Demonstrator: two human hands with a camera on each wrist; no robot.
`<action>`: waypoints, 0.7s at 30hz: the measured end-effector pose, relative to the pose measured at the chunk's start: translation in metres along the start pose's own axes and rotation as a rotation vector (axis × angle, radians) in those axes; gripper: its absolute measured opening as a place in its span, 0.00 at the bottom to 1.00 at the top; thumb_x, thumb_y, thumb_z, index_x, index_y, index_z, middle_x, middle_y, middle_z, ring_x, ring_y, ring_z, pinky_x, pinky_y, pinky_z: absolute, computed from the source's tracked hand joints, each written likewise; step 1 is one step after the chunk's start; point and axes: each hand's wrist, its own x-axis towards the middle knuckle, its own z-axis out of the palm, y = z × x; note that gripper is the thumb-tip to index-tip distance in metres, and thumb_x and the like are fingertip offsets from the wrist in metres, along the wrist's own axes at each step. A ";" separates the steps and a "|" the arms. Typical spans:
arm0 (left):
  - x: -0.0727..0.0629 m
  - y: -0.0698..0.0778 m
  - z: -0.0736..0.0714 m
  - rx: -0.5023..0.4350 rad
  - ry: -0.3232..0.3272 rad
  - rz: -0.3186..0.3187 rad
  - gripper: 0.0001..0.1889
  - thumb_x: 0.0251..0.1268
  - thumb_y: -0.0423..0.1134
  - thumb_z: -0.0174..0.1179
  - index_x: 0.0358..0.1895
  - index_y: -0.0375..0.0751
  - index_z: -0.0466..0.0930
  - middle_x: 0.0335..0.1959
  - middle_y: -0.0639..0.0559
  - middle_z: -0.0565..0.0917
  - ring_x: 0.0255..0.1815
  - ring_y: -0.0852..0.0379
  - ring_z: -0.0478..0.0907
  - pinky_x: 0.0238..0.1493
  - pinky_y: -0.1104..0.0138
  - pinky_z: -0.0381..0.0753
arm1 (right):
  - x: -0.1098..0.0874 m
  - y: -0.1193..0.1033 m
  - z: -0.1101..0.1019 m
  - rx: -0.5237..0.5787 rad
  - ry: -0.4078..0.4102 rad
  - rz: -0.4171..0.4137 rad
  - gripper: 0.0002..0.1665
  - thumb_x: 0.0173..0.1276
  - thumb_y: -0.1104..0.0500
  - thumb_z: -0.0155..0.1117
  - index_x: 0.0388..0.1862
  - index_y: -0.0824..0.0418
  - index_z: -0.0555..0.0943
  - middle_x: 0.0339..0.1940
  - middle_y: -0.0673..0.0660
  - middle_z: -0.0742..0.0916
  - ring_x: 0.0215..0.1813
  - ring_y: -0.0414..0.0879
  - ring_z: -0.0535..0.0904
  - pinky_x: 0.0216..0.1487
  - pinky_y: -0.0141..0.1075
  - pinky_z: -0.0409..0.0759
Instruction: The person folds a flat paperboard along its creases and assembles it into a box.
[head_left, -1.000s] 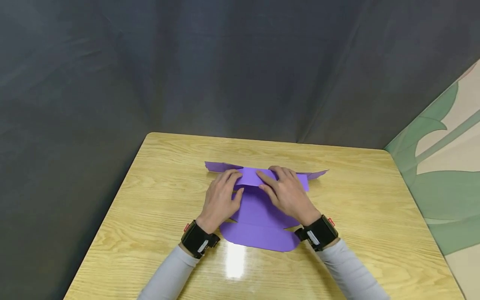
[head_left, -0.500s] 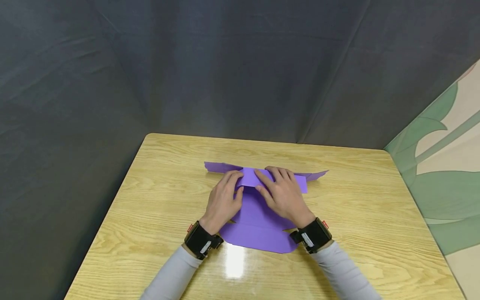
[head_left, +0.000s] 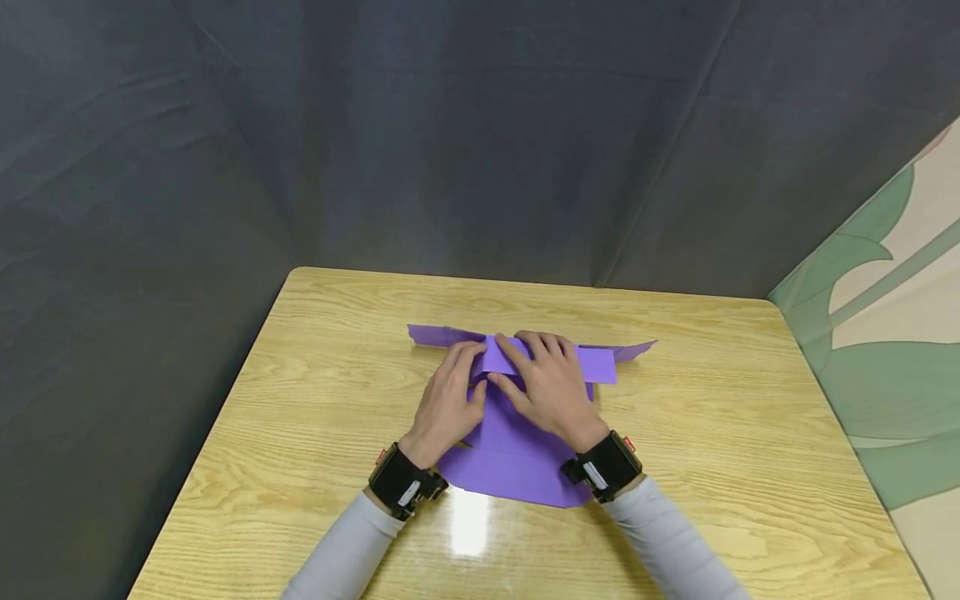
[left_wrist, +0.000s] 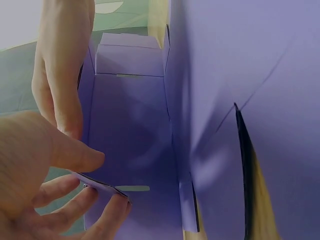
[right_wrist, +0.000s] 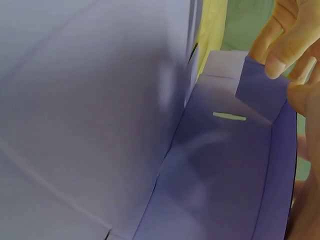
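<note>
- The purple cardboard [head_left: 517, 458] lies right before me, its broad, round-cornered panel nearest me.
- My left grip [head_left: 444, 404] pinches a small end flap [right_wrist: 260, 92]; my right grip [head_left: 553, 385] holds the raised strip [head_left: 597, 365] between thumb and fingers.
- I'd say this calls for light, even pressure along the creases, the flap square to the strip so neither buckles.
- Beyond my fingers, a side wing [head_left: 431, 335] sticks out at the left.
- The wood-grained counter [head_left: 720, 400] runs back to a dark curtain [head_left: 480, 150]; leaf-patterned fabric [head_left: 892, 392] stands right.
</note>
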 end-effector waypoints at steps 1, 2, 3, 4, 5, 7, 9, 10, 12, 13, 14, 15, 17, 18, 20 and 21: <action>0.000 0.001 0.000 -0.005 -0.002 -0.004 0.28 0.67 0.27 0.68 0.70 0.34 0.75 0.67 0.40 0.78 0.66 0.43 0.81 0.65 0.52 0.84 | 0.001 -0.001 0.000 -0.002 0.002 0.004 0.37 0.79 0.34 0.60 0.77 0.51 0.77 0.66 0.64 0.83 0.66 0.64 0.78 0.72 0.62 0.70; 0.000 0.001 0.001 -0.010 -0.006 -0.009 0.29 0.67 0.27 0.68 0.70 0.34 0.74 0.67 0.40 0.78 0.66 0.43 0.81 0.65 0.52 0.84 | 0.001 -0.001 0.001 -0.005 0.003 0.009 0.37 0.78 0.33 0.61 0.77 0.51 0.78 0.66 0.64 0.83 0.66 0.64 0.78 0.71 0.62 0.71; 0.000 0.002 0.001 -0.013 -0.007 -0.011 0.29 0.66 0.26 0.68 0.71 0.34 0.74 0.67 0.40 0.78 0.66 0.43 0.81 0.65 0.52 0.84 | 0.002 -0.002 0.001 -0.008 0.006 0.014 0.38 0.77 0.33 0.61 0.77 0.52 0.78 0.66 0.64 0.83 0.66 0.64 0.78 0.71 0.61 0.71; 0.000 0.002 0.002 -0.015 -0.006 -0.013 0.30 0.66 0.26 0.67 0.71 0.34 0.74 0.67 0.40 0.78 0.66 0.43 0.81 0.65 0.52 0.84 | 0.002 -0.003 0.001 -0.011 0.009 0.020 0.38 0.77 0.33 0.62 0.76 0.52 0.78 0.65 0.63 0.83 0.66 0.65 0.79 0.71 0.61 0.71; 0.000 0.003 0.002 -0.021 -0.005 -0.013 0.30 0.65 0.26 0.67 0.71 0.34 0.73 0.67 0.39 0.78 0.65 0.43 0.81 0.66 0.52 0.84 | 0.003 -0.003 0.001 -0.012 0.013 0.025 0.39 0.76 0.32 0.63 0.76 0.52 0.79 0.65 0.63 0.84 0.66 0.65 0.79 0.71 0.61 0.72; 0.001 0.004 0.003 -0.028 -0.005 -0.014 0.31 0.64 0.25 0.67 0.71 0.34 0.73 0.67 0.40 0.78 0.64 0.43 0.81 0.65 0.52 0.84 | 0.004 -0.004 0.002 -0.015 0.023 0.034 0.40 0.74 0.31 0.64 0.75 0.53 0.79 0.64 0.63 0.84 0.65 0.64 0.79 0.70 0.61 0.72; 0.001 0.004 0.004 -0.034 -0.004 -0.014 0.32 0.63 0.24 0.66 0.72 0.34 0.73 0.67 0.40 0.78 0.63 0.44 0.81 0.64 0.53 0.85 | 0.005 -0.006 0.003 -0.015 0.037 0.037 0.41 0.73 0.30 0.65 0.74 0.54 0.80 0.63 0.63 0.85 0.64 0.65 0.80 0.70 0.61 0.73; 0.001 0.004 0.004 -0.038 -0.003 -0.015 0.32 0.62 0.24 0.66 0.72 0.34 0.73 0.67 0.40 0.77 0.63 0.44 0.81 0.63 0.54 0.85 | 0.006 -0.006 0.004 -0.013 0.044 0.038 0.42 0.72 0.30 0.66 0.73 0.54 0.80 0.63 0.63 0.85 0.64 0.65 0.80 0.70 0.61 0.73; 0.001 0.004 0.004 -0.047 -0.006 -0.017 0.33 0.61 0.23 0.66 0.72 0.34 0.72 0.67 0.39 0.77 0.63 0.44 0.81 0.63 0.54 0.85 | 0.007 -0.007 0.005 -0.015 0.052 0.038 0.42 0.71 0.29 0.66 0.73 0.55 0.80 0.62 0.63 0.85 0.63 0.65 0.81 0.69 0.61 0.73; 0.001 0.004 0.004 -0.051 -0.008 -0.020 0.33 0.61 0.23 0.65 0.72 0.34 0.72 0.67 0.39 0.77 0.64 0.44 0.81 0.63 0.54 0.84 | 0.007 -0.007 0.006 -0.015 0.057 0.038 0.43 0.71 0.29 0.67 0.72 0.55 0.81 0.62 0.63 0.86 0.63 0.65 0.81 0.69 0.61 0.73; 0.001 0.004 0.004 -0.054 -0.011 -0.021 0.33 0.61 0.22 0.65 0.72 0.33 0.71 0.67 0.39 0.77 0.64 0.44 0.81 0.63 0.54 0.84 | 0.007 -0.007 0.007 -0.016 0.061 0.038 0.43 0.70 0.29 0.67 0.72 0.55 0.81 0.62 0.63 0.86 0.63 0.65 0.81 0.69 0.61 0.74; 0.001 0.004 0.004 -0.059 -0.015 -0.022 0.34 0.60 0.22 0.65 0.73 0.33 0.71 0.67 0.39 0.76 0.64 0.43 0.80 0.63 0.54 0.84 | 0.008 -0.007 0.007 -0.016 0.064 0.038 0.43 0.70 0.28 0.67 0.72 0.55 0.81 0.62 0.63 0.86 0.63 0.65 0.81 0.69 0.61 0.74; 0.002 0.004 0.004 -0.069 -0.027 -0.026 0.35 0.60 0.22 0.65 0.73 0.33 0.70 0.68 0.38 0.76 0.64 0.43 0.80 0.62 0.54 0.85 | 0.008 -0.007 0.008 -0.013 0.065 0.041 0.43 0.70 0.29 0.68 0.72 0.55 0.81 0.62 0.62 0.86 0.62 0.65 0.81 0.69 0.61 0.74; 0.002 0.004 0.003 -0.076 -0.034 -0.027 0.35 0.61 0.22 0.64 0.74 0.33 0.69 0.68 0.38 0.76 0.64 0.42 0.80 0.62 0.54 0.85 | 0.008 -0.007 0.008 -0.012 0.066 0.041 0.43 0.70 0.29 0.68 0.72 0.55 0.81 0.62 0.62 0.86 0.62 0.64 0.82 0.69 0.61 0.73; 0.002 0.001 0.003 -0.091 -0.042 -0.025 0.35 0.62 0.22 0.64 0.74 0.33 0.68 0.68 0.38 0.75 0.62 0.42 0.81 0.60 0.55 0.86 | 0.009 -0.006 0.008 -0.008 0.066 0.043 0.43 0.70 0.29 0.67 0.72 0.55 0.81 0.61 0.62 0.86 0.62 0.64 0.82 0.69 0.61 0.73; 0.002 0.000 0.002 -0.094 -0.043 -0.027 0.35 0.62 0.22 0.65 0.75 0.33 0.68 0.68 0.38 0.75 0.62 0.42 0.82 0.60 0.55 0.86 | 0.010 -0.006 0.008 -0.007 0.065 0.043 0.42 0.70 0.29 0.67 0.71 0.55 0.81 0.61 0.62 0.86 0.61 0.64 0.82 0.69 0.61 0.73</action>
